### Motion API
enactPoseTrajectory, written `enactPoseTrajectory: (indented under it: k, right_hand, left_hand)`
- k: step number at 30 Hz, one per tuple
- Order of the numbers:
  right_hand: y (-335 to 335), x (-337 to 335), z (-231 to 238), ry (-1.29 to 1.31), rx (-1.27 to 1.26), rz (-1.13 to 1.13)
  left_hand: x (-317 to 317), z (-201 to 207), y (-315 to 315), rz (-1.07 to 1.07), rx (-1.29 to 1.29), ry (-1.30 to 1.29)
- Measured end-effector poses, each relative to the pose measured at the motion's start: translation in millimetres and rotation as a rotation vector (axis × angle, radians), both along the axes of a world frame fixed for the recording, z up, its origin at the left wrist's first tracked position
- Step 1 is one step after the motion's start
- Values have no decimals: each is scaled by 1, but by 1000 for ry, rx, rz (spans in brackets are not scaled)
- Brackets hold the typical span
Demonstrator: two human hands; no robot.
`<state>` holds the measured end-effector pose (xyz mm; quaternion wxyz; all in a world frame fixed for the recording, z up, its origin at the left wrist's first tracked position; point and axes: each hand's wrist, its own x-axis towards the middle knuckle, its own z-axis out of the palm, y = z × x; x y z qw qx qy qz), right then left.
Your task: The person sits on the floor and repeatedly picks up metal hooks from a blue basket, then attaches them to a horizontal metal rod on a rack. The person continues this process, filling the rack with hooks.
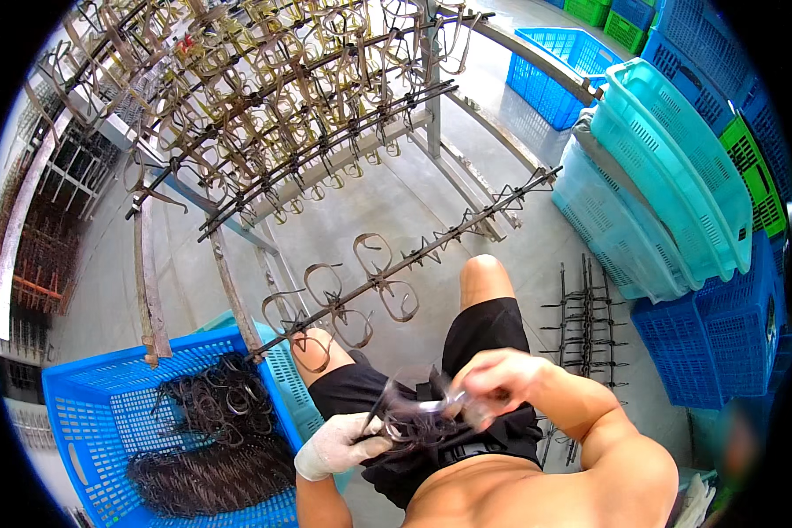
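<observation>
Left of the gloved left hand (339,444), see a blue basket (79,414) heaped with dark loops (224,400), then, ahead of both hands, a slanting rod (414,258) hung with similar bands (394,299). In that hand's curled fingers, above the lap, find a tangled bunch (409,429) of dark loops, likely light, springy and prone to snagging, best pinched singly by an edge. Farther right, note the bare right hand (497,383) beside the bunch, too blurred to tell whether gripping anything.
</observation>
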<state>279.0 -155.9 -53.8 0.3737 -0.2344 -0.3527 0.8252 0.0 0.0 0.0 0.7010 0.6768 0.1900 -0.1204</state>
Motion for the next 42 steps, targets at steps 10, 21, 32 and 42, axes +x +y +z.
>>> enactPoseTrajectory:
  k: [10,21,32,42]
  right_hand:
    - [61,18,-22,-204,-306,-1170]
    - [95,23,-43,-421,-111,-1418]
    - [17,-12,21,-600,414,-777]
    - [-26,51,47,227,195,-1432]
  left_hand:
    - [0,-4,-17,349,18,-26]
    - [-1,-10,-19,345,-36,-117]
    - [28,5,-20,346,-111,-312]
    - [27,-9,-15,263,218,-119]
